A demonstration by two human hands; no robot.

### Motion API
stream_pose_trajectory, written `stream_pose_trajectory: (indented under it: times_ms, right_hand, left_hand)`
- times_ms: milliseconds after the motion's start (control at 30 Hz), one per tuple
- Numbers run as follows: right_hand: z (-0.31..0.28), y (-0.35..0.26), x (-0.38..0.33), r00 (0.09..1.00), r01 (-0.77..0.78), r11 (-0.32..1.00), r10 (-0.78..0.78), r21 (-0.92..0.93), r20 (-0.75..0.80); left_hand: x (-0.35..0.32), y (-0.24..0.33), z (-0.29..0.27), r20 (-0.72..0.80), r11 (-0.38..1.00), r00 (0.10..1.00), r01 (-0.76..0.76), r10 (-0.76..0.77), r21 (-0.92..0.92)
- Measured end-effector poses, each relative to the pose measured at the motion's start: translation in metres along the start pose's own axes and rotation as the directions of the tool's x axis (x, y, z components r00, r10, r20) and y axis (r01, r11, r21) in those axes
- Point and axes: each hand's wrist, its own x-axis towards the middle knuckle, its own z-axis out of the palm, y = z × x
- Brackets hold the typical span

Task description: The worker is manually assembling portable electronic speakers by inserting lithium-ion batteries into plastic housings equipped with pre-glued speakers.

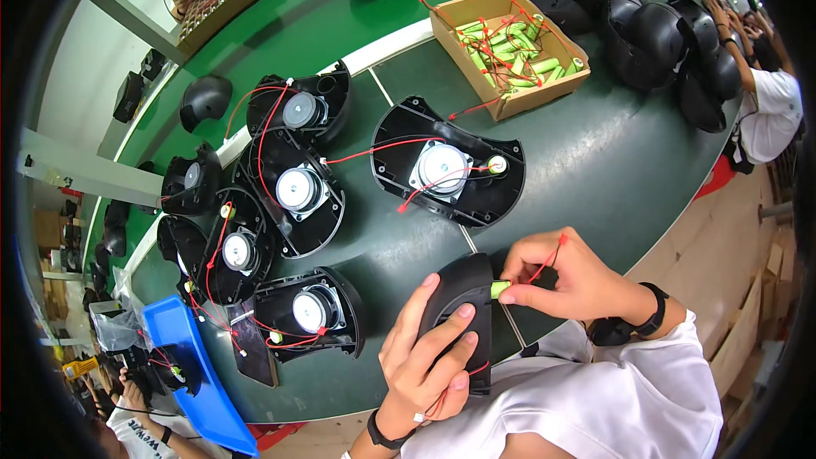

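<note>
My left hand (pixel 422 361) grips a curved black plastic speaker housing (pixel 473 282), held on edge near the table's front. At the housing's right side, my right hand (pixel 561 279) pinches a green cylindrical battery (pixel 500 289) between thumb and index finger. One end of this battery meets the housing; how far in it sits is hidden. A red wire with a small red plug rises from the right hand. Another red wire with a white plug hangs by my left wrist. Beyond my hands lies an open housing half (pixel 391 157) with a round speaker and a battery.
A cardboard box (pixel 544 99) of green wired batteries stands at the back. Several housing halves with speakers (pixel 299 189) lie to the left, beside a blue tray (pixel 204 382). Black shells (pixel 646 42) are piled at the far right. Other people work around the green table.
</note>
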Motion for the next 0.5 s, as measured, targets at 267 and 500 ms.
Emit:
stream_pose_trajectory:
  times_ms: [267,500]
  right_hand:
    - [0.002,0.023,0.003,0.979,-0.18,0.91,0.129,0.372,0.157]
    - [-0.013,0.005,0.016,0.958,0.279,0.951,-0.266,-0.13,0.108]
  left_hand:
    - [0.008,-0.002,-0.001,0.061,0.999,0.998,-0.014,0.017,-0.042]
    - [0.005,-0.008,-0.008,0.077,0.989,0.997,0.005,0.007,-0.15]
